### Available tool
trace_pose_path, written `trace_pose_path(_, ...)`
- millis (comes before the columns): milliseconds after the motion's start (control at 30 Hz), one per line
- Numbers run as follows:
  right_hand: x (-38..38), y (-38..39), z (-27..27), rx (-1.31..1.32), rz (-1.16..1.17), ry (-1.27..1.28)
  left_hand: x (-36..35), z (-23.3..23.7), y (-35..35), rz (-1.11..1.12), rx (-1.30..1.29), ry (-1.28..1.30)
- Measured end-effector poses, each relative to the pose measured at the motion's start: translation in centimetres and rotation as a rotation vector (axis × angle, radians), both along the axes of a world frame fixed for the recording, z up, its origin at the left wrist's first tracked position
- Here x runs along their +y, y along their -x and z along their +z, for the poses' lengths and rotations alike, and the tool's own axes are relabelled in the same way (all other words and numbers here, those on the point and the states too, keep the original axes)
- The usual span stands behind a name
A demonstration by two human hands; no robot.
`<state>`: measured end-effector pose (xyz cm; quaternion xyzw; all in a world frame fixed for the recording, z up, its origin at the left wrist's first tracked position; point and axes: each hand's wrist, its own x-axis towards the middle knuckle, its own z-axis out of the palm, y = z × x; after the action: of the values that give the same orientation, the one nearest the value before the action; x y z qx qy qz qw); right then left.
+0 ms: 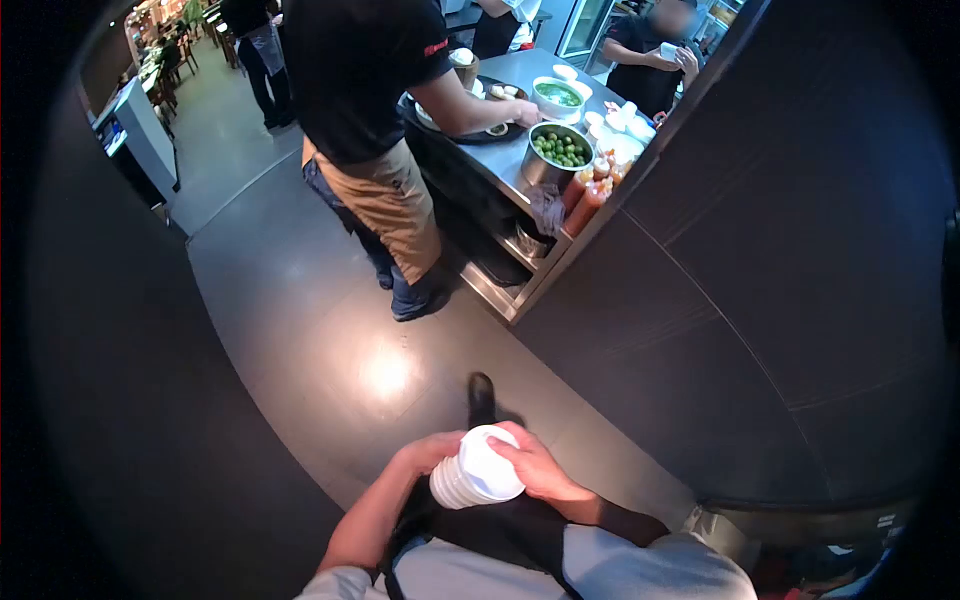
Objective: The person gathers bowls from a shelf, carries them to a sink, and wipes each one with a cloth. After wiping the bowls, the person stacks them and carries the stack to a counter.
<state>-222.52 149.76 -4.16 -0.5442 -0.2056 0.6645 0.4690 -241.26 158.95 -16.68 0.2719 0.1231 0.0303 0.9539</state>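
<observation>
A stack of white bowls or cups (478, 472) is held at my waist, tilted so that the white inside of the end one faces me. My right hand (537, 464) grips the stack from the right, with its thumb over the rim. On the other side my left hand (437, 450) wraps around the stack, its fingers mostly hidden behind it. The ridged edges of several nested pieces show along the stack's lower left.
A person in a tan apron (385, 205) stands ahead, reaching over a metal counter (490, 155). On it are a pot of green round items (560, 147), a bowl of green liquid (558, 94) and red sauce bottles (587, 205). Dark walls (740, 250) flank the walkway (300, 330).
</observation>
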Motion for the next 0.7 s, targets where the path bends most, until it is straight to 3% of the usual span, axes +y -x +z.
trace_pose_path(133,9.9,-0.2,-2.8,0.0,0.215,-0.038,7.1,1.6,1.7,0.149,0.142,0.008)
trace_pose_path(200,15.0,-0.4,-2.9,0.058,0.286,-0.025,10.0,0.5,2.7,0.293,0.079,0.003)
trace_pose_path(300,21.8,-0.4,-2.4,0.107,0.409,-0.036,14.9,0.7,5.0,0.329,0.279,-0.004)
trace_pose_path(367,25.9,-0.7,-1.6,0.124,0.486,-0.098,17.6,0.4,6.2,0.39,0.28,-0.003)
trace_pose_path(500,31.6,0.3,-2.8,0.163,0.609,-0.075,19.2,0.4,7.6,0.67,0.431,0.104)
trace_pose_path(533,32.7,0.7,-2.8,0.141,0.622,-0.067,19.7,-0.2,7.7,0.71,0.365,0.178)
trace_pose_path(700,37.1,3.8,-2.3,0.03,0.665,-0.064,23.1,1.9,9.1,0.761,0.293,0.181)
